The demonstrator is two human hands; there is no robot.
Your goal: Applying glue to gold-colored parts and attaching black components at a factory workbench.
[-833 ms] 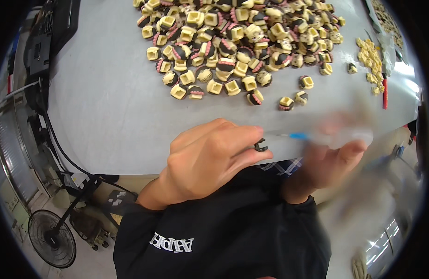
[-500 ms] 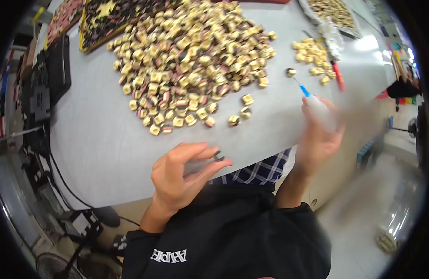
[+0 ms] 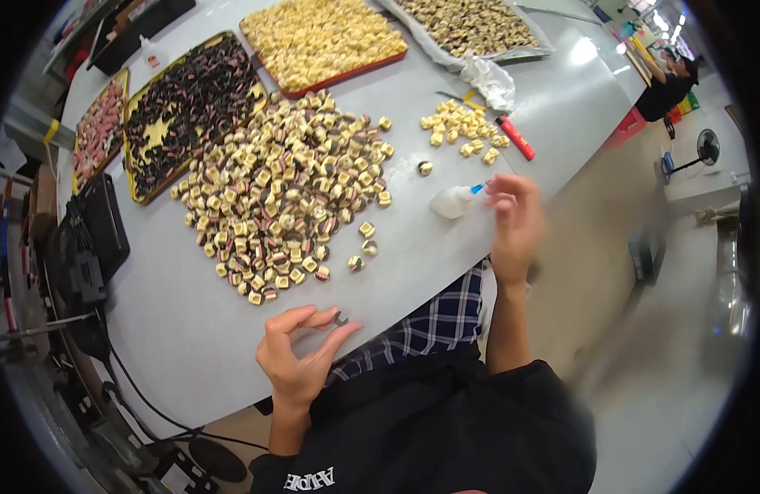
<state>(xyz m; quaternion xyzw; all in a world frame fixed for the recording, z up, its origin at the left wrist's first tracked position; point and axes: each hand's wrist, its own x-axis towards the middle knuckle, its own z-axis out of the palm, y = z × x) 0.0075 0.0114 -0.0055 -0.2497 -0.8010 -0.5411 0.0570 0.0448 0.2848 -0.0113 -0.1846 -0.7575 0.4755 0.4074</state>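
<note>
My left hand (image 3: 296, 350) pinches a small dark C-shaped piece (image 3: 340, 319) between thumb and fingertips, low over the table's near edge. To the right, a white squeeze bottle (image 3: 454, 202) with a blue tip rests on the table. My right hand (image 3: 516, 222) is just beside that tip, slightly blurred, its fingers loosely bent and apart with nothing gripped. A big heap of small cream, black and pink pieces (image 3: 289, 189) spreads over the table beyond my left hand. Several of them lie loose at its right edge. One lone piece (image 3: 425, 168) sits beyond the bottle.
Cream pieces (image 3: 458, 123) lie in a small group near a red-handled tool (image 3: 516, 137) and crumpled white plastic (image 3: 488, 81). Along the far side stand trays of dark pieces (image 3: 194, 107), cream pieces (image 3: 322, 41) and mixed pieces (image 3: 470, 25). Another person (image 3: 670, 86) is at far right.
My right hand has let go of the squeeze bottle, which now rests on the table. My left hand keeps its pinch on the dark piece. The view has shifted, showing more trays.
</note>
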